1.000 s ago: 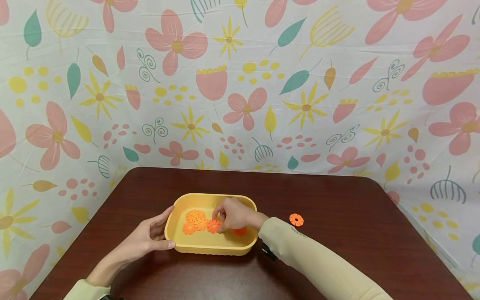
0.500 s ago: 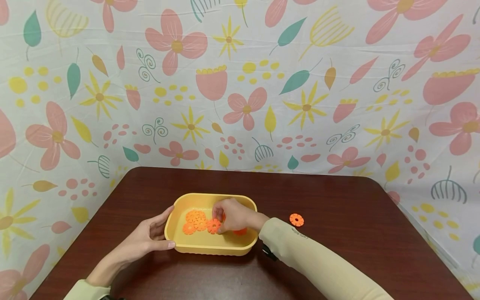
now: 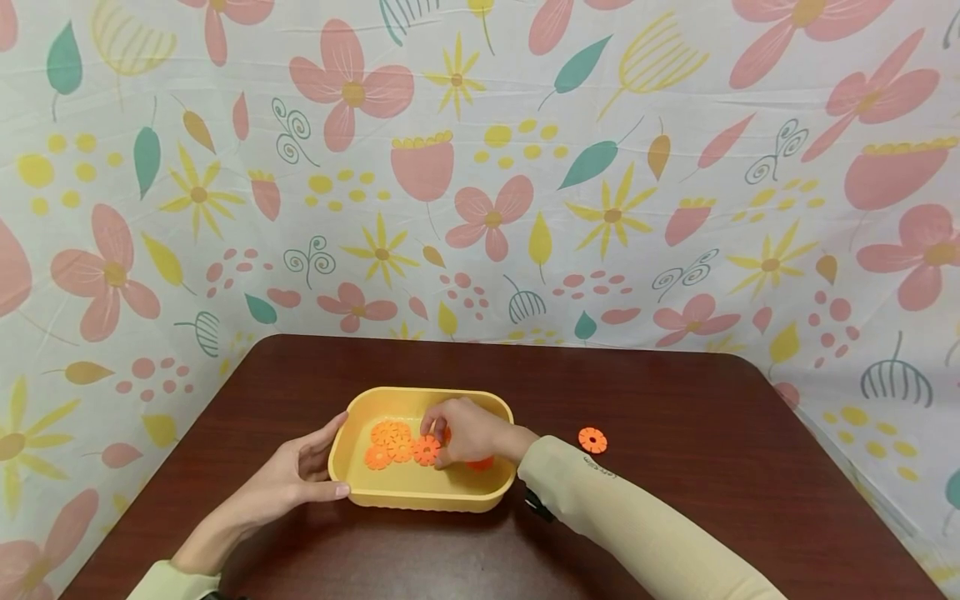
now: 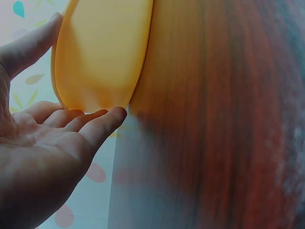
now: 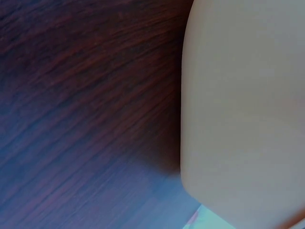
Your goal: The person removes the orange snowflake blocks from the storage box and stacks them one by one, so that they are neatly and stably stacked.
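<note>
A yellow tub (image 3: pixel 420 502) with rounded corners stands on the table. My left hand (image 3: pixel 281 482) holds its left end, thumb at the near corner and fingers at the far one. In the left wrist view, the left hand (image 4: pixel 52 138) has its thumb and fingers against the tub's wall (image 4: pixel 102 52). Reaching inside, my right hand (image 3: pixel 468 431) pinches an orange flower-shaped disc (image 3: pixel 427 451) with slotted edges. Several like discs (image 3: pixel 390 433) lie left of it in the tub. Another orange disc (image 3: pixel 481 463) is partly hidden under the right hand.
One loose orange disc (image 3: pixel 592 440) lies on the dark wooden table (image 3: pixel 675 417), right of the tub. A flower-print cloth (image 3: pixel 495 275) hangs behind the table. In the right wrist view, a pale rounded surface (image 5: pixel 243 109) beside the tabletop hides the right hand.
Hardly anything differs. The right hand and the disc it pinches have shifted very slightly left inside the tub; the left hand and the tub stay put.
</note>
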The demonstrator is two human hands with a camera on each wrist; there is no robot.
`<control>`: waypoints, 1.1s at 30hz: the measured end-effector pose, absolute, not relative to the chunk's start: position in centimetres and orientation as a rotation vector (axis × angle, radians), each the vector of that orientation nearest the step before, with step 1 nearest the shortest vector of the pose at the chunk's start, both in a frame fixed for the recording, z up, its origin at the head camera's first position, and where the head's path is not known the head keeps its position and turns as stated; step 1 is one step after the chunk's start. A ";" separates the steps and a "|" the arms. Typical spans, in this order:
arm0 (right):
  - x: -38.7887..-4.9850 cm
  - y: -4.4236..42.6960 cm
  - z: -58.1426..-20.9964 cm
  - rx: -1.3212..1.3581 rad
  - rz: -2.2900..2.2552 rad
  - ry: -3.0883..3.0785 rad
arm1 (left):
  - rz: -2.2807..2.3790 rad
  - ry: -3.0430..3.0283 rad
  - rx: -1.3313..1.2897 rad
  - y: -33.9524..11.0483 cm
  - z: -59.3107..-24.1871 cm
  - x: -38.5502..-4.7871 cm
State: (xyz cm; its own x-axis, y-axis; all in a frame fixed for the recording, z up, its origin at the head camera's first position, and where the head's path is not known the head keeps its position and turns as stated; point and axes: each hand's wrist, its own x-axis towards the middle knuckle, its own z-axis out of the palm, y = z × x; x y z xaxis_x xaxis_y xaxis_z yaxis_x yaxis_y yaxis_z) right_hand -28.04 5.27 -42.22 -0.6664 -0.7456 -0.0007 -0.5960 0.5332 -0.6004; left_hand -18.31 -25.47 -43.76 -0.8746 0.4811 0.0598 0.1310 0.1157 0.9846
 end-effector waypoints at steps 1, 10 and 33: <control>-28.0 5.3 -42.2 -1.124 -0.839 2.514 | 1.826 2.122 0.603 -25.5 -43.8 -18.3; -28.1 5.2 -42.3 -1.118 -0.846 2.502 | 1.824 2.120 0.606 -25.5 -43.8 -18.3; -28.0 5.5 -41.7 -1.117 -0.901 2.485 | 1.820 2.125 0.610 -25.5 -43.7 -18.3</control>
